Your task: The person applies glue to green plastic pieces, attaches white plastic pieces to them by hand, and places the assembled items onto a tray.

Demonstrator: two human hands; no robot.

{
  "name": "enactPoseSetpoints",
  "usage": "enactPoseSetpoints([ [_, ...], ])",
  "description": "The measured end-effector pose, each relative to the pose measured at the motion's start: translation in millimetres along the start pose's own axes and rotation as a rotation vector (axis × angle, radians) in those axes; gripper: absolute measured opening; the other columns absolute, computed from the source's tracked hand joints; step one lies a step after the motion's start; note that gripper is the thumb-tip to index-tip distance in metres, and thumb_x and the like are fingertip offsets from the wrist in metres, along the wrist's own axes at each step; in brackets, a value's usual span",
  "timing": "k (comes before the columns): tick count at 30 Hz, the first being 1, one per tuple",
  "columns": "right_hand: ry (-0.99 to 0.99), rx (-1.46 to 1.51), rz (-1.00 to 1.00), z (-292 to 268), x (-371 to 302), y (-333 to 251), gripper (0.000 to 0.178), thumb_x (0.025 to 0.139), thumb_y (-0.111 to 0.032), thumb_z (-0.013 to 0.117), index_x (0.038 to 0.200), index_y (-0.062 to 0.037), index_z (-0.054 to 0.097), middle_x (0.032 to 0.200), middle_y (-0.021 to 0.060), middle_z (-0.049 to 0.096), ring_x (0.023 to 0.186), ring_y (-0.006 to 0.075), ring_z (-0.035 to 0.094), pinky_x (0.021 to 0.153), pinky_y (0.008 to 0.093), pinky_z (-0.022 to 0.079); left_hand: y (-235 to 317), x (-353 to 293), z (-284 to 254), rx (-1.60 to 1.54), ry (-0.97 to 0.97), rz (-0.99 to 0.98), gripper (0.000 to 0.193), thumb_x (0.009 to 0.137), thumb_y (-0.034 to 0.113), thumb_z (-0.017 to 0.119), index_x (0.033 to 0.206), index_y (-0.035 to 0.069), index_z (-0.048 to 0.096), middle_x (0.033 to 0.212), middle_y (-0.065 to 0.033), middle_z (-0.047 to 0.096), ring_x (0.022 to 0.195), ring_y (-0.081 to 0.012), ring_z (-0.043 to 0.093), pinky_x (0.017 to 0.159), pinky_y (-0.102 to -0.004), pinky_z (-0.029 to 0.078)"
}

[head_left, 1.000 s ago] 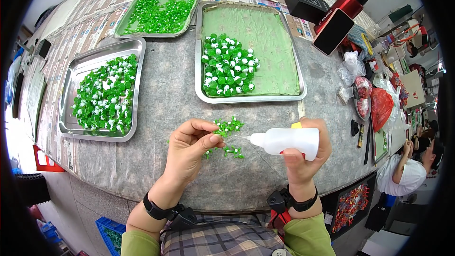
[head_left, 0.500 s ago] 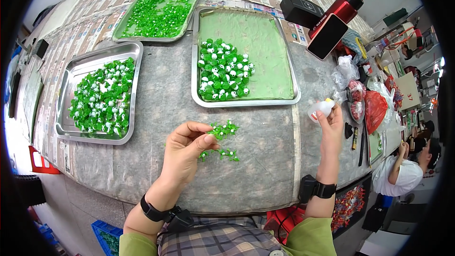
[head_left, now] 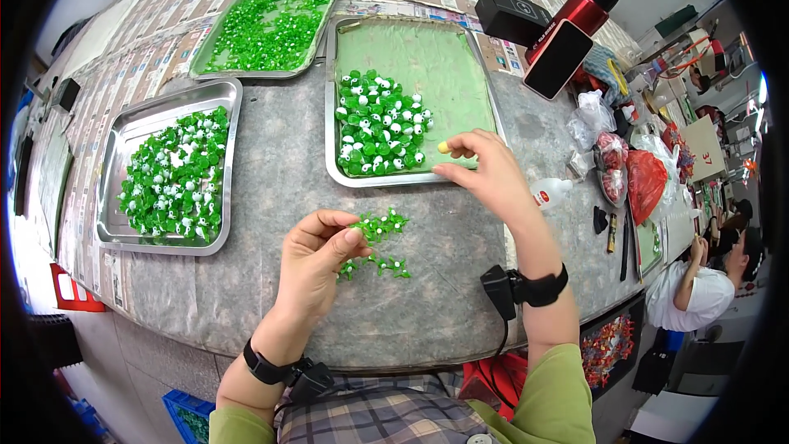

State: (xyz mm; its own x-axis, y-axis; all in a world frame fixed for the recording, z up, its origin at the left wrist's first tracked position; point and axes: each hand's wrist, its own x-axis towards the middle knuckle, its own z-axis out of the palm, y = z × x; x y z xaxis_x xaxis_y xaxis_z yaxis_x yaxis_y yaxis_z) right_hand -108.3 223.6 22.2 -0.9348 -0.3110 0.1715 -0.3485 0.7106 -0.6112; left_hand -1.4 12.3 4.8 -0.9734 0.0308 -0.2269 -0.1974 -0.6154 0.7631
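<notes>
My left hand [head_left: 316, 251] is pinched, thumb against index finger, on what looks like a small green plastic piece, mostly hidden by the fingertips. Just beyond lie several small green pieces with white dots [head_left: 383, 224], and a second little row of green pieces [head_left: 386, 265] is nearer me. Over the front edge of the green-lined tray [head_left: 460, 115] hovers my right hand [head_left: 485, 171], thumb and fingers apart, nothing in it. One of its fingertips has a yellow cover. Green-and-white eyeball-like beads [head_left: 382, 127] are heaped in that tray's left half. A white squeeze bottle [head_left: 551, 191] rests right of my right hand.
At left a metal tray [head_left: 131, 127] holds more green-and-white pieces; behind it another tray [head_left: 329, 0] holds small green ones. A phone [head_left: 559, 59] leans on a red flask [head_left: 588, 4] beside a black box [head_left: 511, 16]. Plastic bags [head_left: 645, 181] lie right. Someone sits far right.
My right hand has let go of the white bottle, now on the table, and moved left to the front edge of the lined tray. My left hand has barely moved.
</notes>
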Motion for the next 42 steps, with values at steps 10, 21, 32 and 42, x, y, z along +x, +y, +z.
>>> enactPoseSetpoints([
  [10,-0.077,0.101,0.113,23,15,12,0.026,0.062,-0.019,0.066,0.077,-0.0011,0.056,0.066,0.0082,0.056,0.061,0.0181,0.054,0.058,0.0285,0.042,-1,1,-3,0.005,-0.011,-0.019,0.012,0.076,0.006,0.056,0.086,0.001,0.053,0.074,-0.0049,0.056,0.067,-0.0112,0.055,0.063,-0.0256,0.048],
  [21,-0.315,0.873,0.157,23,-61,-57,0.020,0.071,-0.005,0.059,0.089,-0.0004,0.052,0.078,0.0023,0.056,0.071,0.0079,0.053,0.064,0.0209,0.042,-2,-1,4,0.047,-0.147,-0.016,0.014,0.074,0.007,0.058,0.085,0.001,0.054,0.083,-0.0089,0.058,0.071,-0.0133,0.056,0.063,-0.0252,0.048],
  [32,-0.245,1.265,0.347,31,-66,-60,0.021,0.073,-0.005,0.060,0.092,0.0004,0.054,0.082,0.0030,0.057,0.074,0.0076,0.053,0.065,0.0195,0.042,-4,-2,3,0.010,-0.073,-0.071,0.013,0.074,0.008,0.057,0.083,0.002,0.050,0.081,-0.0090,0.056,0.071,-0.0134,0.056,0.061,-0.0244,0.049],
  [42,-0.121,1.067,0.223,33,-68,-65,0.019,0.071,0.002,0.058,0.089,0.0030,0.054,0.085,0.0073,0.058,0.076,0.0106,0.055,0.068,0.0204,0.044,-5,-3,2,0.109,-0.058,-0.028,0.011,0.074,0.002,0.056,0.084,0.000,0.054,0.078,-0.0073,0.058,0.069,-0.0122,0.057,0.062,-0.0231,0.048],
])
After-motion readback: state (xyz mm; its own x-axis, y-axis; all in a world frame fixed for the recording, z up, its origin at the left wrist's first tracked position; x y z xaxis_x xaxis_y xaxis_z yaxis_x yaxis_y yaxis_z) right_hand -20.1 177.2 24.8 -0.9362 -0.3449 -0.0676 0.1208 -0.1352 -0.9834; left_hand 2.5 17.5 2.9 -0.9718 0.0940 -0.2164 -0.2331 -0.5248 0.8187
